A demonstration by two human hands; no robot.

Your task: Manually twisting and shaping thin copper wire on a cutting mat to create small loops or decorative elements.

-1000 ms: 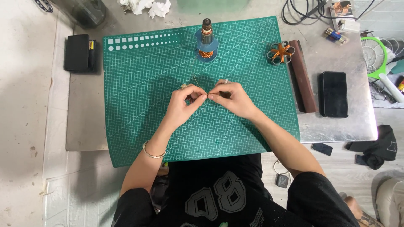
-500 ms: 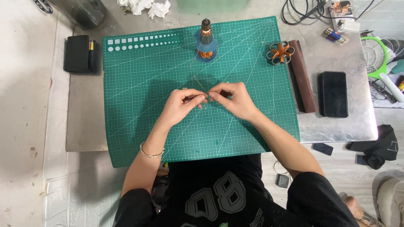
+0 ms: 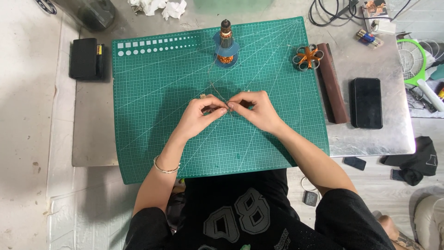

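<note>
Left hand (image 3: 200, 112) and right hand (image 3: 255, 109) brought together over the middle of the green cutting mat (image 3: 152, 115), fingertips almost touching. Both pinched shut on a thin copper wire (image 3: 215, 90), thumb against forefinger on each side. Wire very fine; seen only faintly, rising from the pinch toward the far edge of the mat. Exact run of the wire cannot be told.

At the far end of that line, standing upright on the mat: a wound motor armature (image 3: 225, 44), copper coil showing, blue collar about its middle. Well apart from the hands.

Thin bracelet (image 3: 165, 167) on the left wrist. Forearms resting across the near edge of the mat.

Mat lying on a grey metal surface (image 3: 393, 92), covering most of it. At the mat's right edge: a small stator with orange copper windings (image 3: 309, 57), just beside a long brown bar (image 3: 332, 83). Further right, a black phone (image 3: 366, 103), face up. Left of the mat, a black case (image 3: 84, 58). Beyond the far edge, crumpled white paper (image 3: 157, 6) and a tangle of black cables (image 3: 333, 11). Green racket-shaped swatter (image 3: 416, 60) at the far right corner.
</note>
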